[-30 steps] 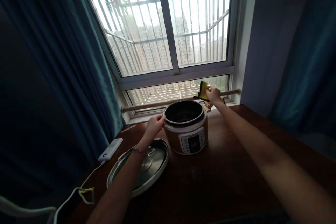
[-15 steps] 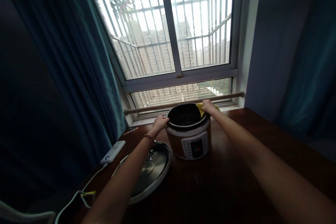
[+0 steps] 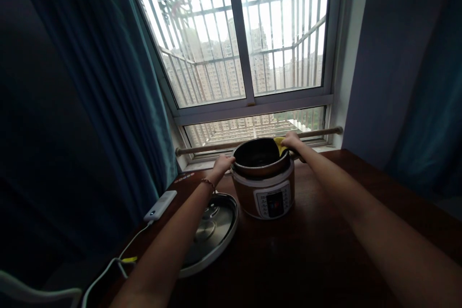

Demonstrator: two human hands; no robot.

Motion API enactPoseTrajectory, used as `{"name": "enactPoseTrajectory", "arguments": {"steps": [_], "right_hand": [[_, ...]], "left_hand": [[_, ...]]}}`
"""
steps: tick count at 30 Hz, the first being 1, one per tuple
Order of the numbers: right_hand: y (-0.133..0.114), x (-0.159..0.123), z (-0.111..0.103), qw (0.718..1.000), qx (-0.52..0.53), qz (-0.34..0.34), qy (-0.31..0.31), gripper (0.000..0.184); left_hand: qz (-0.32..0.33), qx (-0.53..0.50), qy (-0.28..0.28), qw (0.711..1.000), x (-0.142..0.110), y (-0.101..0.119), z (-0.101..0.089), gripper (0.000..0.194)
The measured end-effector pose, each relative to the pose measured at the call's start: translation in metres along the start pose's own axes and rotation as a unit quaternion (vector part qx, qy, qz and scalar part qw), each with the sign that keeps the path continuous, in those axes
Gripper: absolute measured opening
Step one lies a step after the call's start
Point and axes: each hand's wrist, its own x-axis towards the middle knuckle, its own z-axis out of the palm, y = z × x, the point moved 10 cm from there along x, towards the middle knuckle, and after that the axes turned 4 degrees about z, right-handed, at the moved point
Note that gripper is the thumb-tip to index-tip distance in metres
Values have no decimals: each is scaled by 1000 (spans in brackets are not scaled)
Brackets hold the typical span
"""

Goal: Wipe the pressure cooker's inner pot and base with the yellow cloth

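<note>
A round electric cooker (image 3: 265, 191) with a control panel on its front stands open on the dark wooden table (image 3: 306, 245). My left hand (image 3: 223, 163) grips the left side of its rim. At the far right of the rim, my right hand (image 3: 291, 141) presses a yellow cloth (image 3: 279, 144) against the edge of the dark inner pot (image 3: 258, 155). The cooker's metal lid (image 3: 209, 231) lies upside down on the table, just left of the cooker and under my left forearm.
A white power bank (image 3: 160, 204) with a white cable (image 3: 108, 267) lies at the table's left edge. A wooden rod (image 3: 205, 147) runs along the window sill behind the cooker. Teal curtains (image 3: 119, 82) hang on both sides of the barred window.
My right hand brought the yellow cloth down from the rod at the window to the cooker's far right rim. The left hand stayed on the left rim.
</note>
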Motion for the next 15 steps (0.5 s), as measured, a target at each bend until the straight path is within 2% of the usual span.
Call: {"name": "enactPoseTrajectory", "arguments": {"steps": [6,15], "right_hand": [[-6,5,-18,1000,17,8,18,38],[-18,0,-48,998,48,-1,38,31]], "left_hand": [[8,-5,28,1000,3,11,-14,26],[33,-19,90,995,-2,34,-41,26]]}}
